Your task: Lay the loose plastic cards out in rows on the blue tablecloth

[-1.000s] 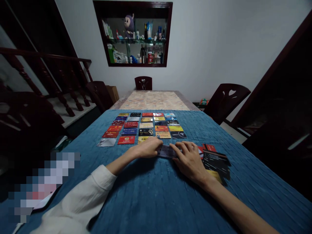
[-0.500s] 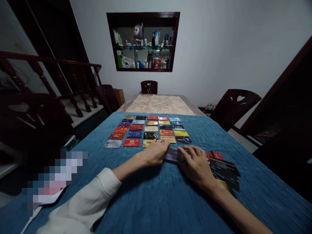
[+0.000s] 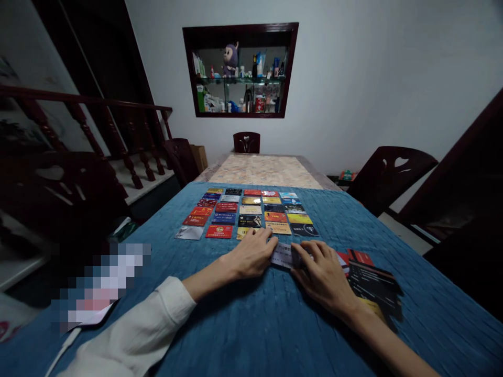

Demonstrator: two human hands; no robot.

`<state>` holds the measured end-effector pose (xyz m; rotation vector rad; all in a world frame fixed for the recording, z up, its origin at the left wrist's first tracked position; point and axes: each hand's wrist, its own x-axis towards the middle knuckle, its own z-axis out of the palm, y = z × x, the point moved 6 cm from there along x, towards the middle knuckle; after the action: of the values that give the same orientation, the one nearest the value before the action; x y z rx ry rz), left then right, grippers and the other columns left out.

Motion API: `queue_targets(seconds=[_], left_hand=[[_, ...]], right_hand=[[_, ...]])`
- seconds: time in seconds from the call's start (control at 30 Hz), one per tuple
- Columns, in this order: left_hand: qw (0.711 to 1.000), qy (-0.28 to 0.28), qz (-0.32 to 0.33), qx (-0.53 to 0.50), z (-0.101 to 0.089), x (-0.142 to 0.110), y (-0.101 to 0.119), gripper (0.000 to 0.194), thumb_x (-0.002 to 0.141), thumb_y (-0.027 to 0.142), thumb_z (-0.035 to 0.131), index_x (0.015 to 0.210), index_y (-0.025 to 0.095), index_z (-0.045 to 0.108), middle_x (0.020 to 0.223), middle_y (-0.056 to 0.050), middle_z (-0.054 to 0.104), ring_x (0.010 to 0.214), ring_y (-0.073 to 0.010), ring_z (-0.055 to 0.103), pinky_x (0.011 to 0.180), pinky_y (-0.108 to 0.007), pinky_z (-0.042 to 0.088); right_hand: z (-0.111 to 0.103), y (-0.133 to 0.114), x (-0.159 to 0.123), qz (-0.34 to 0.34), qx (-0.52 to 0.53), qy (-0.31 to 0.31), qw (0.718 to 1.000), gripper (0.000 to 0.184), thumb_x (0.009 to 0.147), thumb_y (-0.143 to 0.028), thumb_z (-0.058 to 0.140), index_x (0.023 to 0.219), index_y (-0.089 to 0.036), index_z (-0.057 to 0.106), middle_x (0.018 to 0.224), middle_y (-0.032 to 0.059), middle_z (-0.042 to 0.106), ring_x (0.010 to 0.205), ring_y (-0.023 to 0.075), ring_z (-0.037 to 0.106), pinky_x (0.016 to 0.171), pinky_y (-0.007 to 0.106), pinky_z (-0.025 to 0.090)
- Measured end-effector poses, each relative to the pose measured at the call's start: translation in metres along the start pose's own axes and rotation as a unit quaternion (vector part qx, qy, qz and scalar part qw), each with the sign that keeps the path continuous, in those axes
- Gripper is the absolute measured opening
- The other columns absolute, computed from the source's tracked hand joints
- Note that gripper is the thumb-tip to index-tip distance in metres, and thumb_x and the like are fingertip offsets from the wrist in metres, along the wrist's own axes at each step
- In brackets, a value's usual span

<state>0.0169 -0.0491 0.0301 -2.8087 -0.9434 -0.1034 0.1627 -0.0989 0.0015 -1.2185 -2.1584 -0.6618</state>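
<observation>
A grey card (image 3: 283,255) with dark print lies low over the cloth between my two hands. My left hand (image 3: 254,255) pinches its left end, fingers bent, close to a yellow card (image 3: 242,233) that it partly covers. At the other end, my right hand (image 3: 324,273) has its thumb and fingers closed on the card, hiding that side. Beyond my hands, several printed cards lie in columns, among them a red card (image 3: 219,231), a silver card (image 3: 189,233), a tan card (image 3: 278,228) and a black card (image 3: 304,230).
Right of my right hand is a loose pile of black cards (image 3: 375,285) and red cards (image 3: 360,257). A blurred-out device with a white cable (image 3: 65,348) rests at the left. Blue cloth (image 3: 255,324) covers the near table; chairs stand around it.
The view has turned slightly left, so the scene sits farther right. My hands still hold the grey card, which is a touch nearer to me, away from the front row.
</observation>
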Motion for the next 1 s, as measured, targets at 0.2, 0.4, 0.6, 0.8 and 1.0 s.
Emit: queue_targets(seconds=[0.2, 0.4, 0.6, 0.8, 1.0], left_hand=[[1.0, 0.018, 0.015, 0.017, 0.0, -0.002, -0.003, 0.022, 0.091, 0.021, 0.052, 0.112, 0.015, 0.049, 0.117, -0.014, 0.057, 0.108, -0.0281, 0.055, 0.087, -0.041, 0.044], [1.0, 0.006, 0.008, 0.025, 0.0, -0.004, -0.01, 0.021, 0.092, 0.022, 0.052, 0.111, 0.014, 0.052, 0.116, -0.013, 0.06, 0.109, -0.0285, 0.055, 0.086, -0.041, 0.043], [1.0, -0.003, -0.013, 0.022, -0.006, -0.002, -0.026, 0.028, 0.09, 0.023, 0.056, 0.116, 0.013, 0.053, 0.12, -0.014, 0.059, 0.111, -0.0282, 0.054, 0.087, -0.04, 0.044], [0.999, -0.012, -0.045, 0.018, -0.013, 0.004, -0.058, 0.031, 0.089, 0.024, 0.061, 0.118, 0.016, 0.052, 0.122, -0.013, 0.058, 0.117, -0.0288, 0.052, 0.093, -0.04, 0.042], [0.996, -0.045, -0.077, 0.027, -0.022, 0.007, -0.092, 0.031, 0.086, 0.026, 0.066, 0.113, 0.015, 0.054, 0.121, -0.013, 0.058, 0.114, -0.0295, 0.054, 0.092, -0.04, 0.043]], right_hand=[[0.002, 0.001, 0.003, 0.008, 0.025, -0.026, 0.999, 0.042, 0.091, -0.034, 0.057, 0.13, -0.017, 0.055, 0.115, 0.0146, 0.06, 0.106, 0.03, 0.049, 0.085, 0.043, 0.046], [0.01, 0.002, 0.012, -0.003, 0.032, -0.065, 0.997, 0.043, 0.09, -0.033, 0.058, 0.13, -0.017, 0.054, 0.116, 0.0148, 0.06, 0.105, 0.0298, 0.05, 0.084, 0.042, 0.046], [0.019, 0.007, 0.034, -0.004, 0.029, -0.076, 0.997, 0.044, 0.086, -0.028, 0.06, 0.129, -0.017, 0.054, 0.118, 0.015, 0.061, 0.107, 0.03, 0.05, 0.082, 0.041, 0.046], [0.031, 0.013, 0.066, -0.015, 0.049, -0.098, 0.994, 0.045, 0.084, -0.024, 0.06, 0.128, -0.019, 0.057, 0.121, 0.0137, 0.062, 0.108, 0.0304, 0.049, 0.086, 0.042, 0.045], [0.049, 0.015, 0.104, -0.021, 0.071, -0.135, 0.988, 0.04, 0.087, -0.027, 0.06, 0.127, -0.02, 0.059, 0.125, 0.0121, 0.062, 0.11, 0.0294, 0.048, 0.089, 0.041, 0.044]])
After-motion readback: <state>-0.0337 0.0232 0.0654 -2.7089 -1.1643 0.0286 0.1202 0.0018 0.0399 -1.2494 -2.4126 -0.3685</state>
